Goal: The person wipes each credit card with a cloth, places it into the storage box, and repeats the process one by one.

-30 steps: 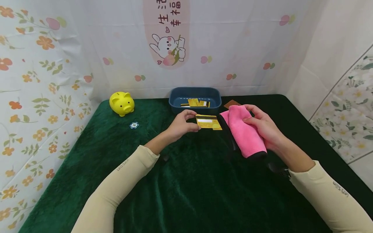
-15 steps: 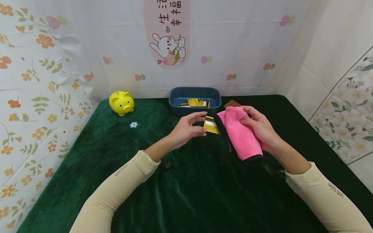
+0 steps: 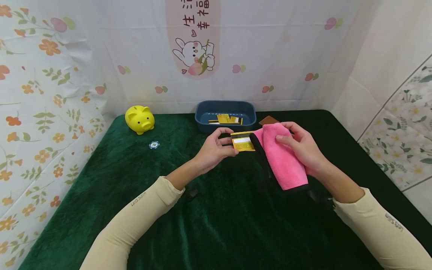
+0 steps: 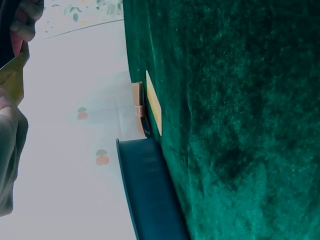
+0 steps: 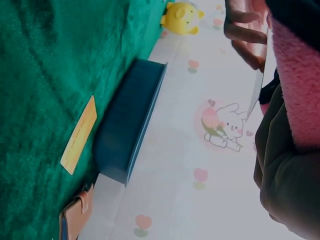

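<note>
My left hand (image 3: pixel 214 150) pinches a yellow card (image 3: pixel 242 141) by its left end, thumb below and fingers above. The card has a dark stripe and a white strip, and is raised above the green-covered table. My right hand (image 3: pixel 302 148) grips a folded pink cloth (image 3: pixel 285 161) with black edging, thumb on the front. The black edge covers the card's right end; whether it presses on the card I cannot tell. In the right wrist view the pink cloth (image 5: pixel 300 85) is close up beside the card, which shows nearly edge-on.
A blue tray (image 3: pixel 225 127) with several yellow cards (image 3: pixel 227 119) stands at the back. Another card (image 5: pixel 79 136) lies before it, beside a brown wallet (image 5: pixel 78 212). A yellow piggy bank (image 3: pixel 140 120) and a poker chip (image 3: pixel 154 145) are at the left. Curtains enclose the table.
The left hand has moved slightly right. The card looked turned aside and narrower half a second ago; now its striped face shows more squarely. The right hand keeps its hold on the cloth.
</note>
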### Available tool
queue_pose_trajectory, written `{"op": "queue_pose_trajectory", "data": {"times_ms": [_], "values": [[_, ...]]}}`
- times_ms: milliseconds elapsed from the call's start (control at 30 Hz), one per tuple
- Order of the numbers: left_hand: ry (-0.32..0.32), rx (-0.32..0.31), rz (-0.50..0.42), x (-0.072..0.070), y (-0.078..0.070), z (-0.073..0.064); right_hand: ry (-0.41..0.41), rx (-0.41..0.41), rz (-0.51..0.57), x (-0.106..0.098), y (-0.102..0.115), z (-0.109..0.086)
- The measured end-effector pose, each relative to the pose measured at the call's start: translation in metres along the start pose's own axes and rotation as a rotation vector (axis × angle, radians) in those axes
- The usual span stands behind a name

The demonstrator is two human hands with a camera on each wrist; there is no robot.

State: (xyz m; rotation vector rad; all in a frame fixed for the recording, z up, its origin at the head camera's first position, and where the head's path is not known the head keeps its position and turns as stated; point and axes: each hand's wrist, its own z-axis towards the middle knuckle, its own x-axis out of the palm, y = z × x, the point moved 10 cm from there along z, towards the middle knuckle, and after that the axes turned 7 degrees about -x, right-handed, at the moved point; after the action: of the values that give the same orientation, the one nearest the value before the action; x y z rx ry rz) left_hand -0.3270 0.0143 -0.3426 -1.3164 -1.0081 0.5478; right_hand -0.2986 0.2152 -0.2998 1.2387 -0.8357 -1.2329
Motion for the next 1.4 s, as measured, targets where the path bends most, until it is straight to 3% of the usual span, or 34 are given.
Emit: {"op": "queue_pose_trajectory", "data": {"times_ms": [133,367,667,900,1200,1400], "values": [[0.024,0.047,0.002,0.004,-0.003,-0.002,-0.006,-0.013,-0.074,0.002,0.0,0.0],[0.028,0.107,0.032,0.004,-0.006,-0.002,-0.009,-0.034,-0.046,0.007,0.005,0.001],[0.039,0.14,0.023,0.004,-0.01,-0.006,-0.009,-0.077,-0.091,0.01,0.014,0.005],[0.049,0.209,0.015,0.006,-0.018,-0.013,-0.044,-0.067,-0.008,0.006,0.013,0.004],[0.065,0.289,0.041,0.009,-0.029,-0.016,-0.025,-0.184,-0.025,0.012,0.024,-0.001],[0.085,0.339,0.054,0.011,-0.034,-0.019,-0.06,-0.275,-0.084,0.016,0.035,-0.006]]}}
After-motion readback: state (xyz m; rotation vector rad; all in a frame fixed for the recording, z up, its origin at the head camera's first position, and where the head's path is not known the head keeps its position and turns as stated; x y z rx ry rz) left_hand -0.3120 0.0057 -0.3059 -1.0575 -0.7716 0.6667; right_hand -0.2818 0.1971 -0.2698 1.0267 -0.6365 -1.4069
